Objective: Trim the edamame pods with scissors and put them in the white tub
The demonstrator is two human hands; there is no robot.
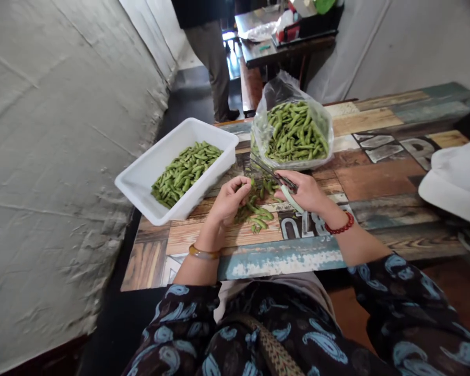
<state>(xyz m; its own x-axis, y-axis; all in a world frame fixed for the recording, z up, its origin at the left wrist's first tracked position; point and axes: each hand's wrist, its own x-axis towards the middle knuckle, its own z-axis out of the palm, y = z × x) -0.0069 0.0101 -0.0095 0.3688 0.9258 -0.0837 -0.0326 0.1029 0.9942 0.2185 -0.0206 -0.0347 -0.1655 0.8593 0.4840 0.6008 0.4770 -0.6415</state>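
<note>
My left hand [230,199] is pinched closed at the near right side of the white tub, with a bit of green pod at its fingertips. In my right hand [303,192] are scissors [291,198] with pale green handles, their blades pointing up and left. Loose green pods [260,211] and trimmings lie on the table between and below my hands. More pods [188,172] fill part of the white tub [139,194] at the left. Behind my right hand stands a clear plastic bag [261,112], open at the top, holding many pods [297,133].
The patterned wooden table [379,183] stretches to the right, where a white cap-like item [456,175] sits. A grey wall [55,156] runs along the left. Beyond the table, a person [213,62] stands near another table [258,52] bearing plastic and boxes.
</note>
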